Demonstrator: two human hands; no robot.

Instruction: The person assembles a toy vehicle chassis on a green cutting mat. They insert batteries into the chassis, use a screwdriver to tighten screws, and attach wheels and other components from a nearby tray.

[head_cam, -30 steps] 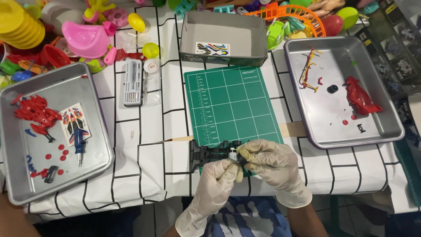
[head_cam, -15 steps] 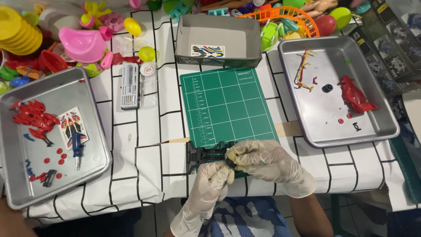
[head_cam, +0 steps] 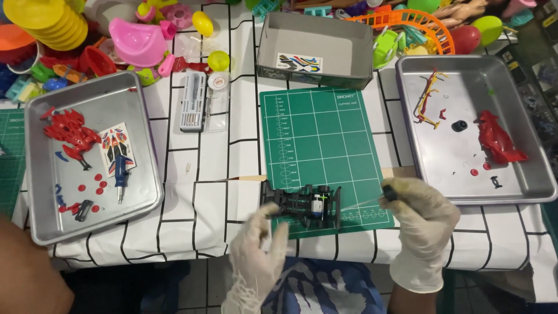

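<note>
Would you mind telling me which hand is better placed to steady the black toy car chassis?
Probably the left hand: it is open just below the chassis on the green mat, while the right hand pinches a small dark part.

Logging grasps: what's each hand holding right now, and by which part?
Right hand: small black part, pinched at the fingertips. Left hand: nothing; it is open beside the black toy car chassis.

your left hand [head_cam: 256, 250] is motion-blurred, so you can't tell whether its fingers grip anything. the small dark piece [head_cam: 388, 192] at your right hand [head_cam: 421, 227] is too small to identify. the yellow cup stack [head_cam: 43, 20] is cut off by the top edge.
</note>
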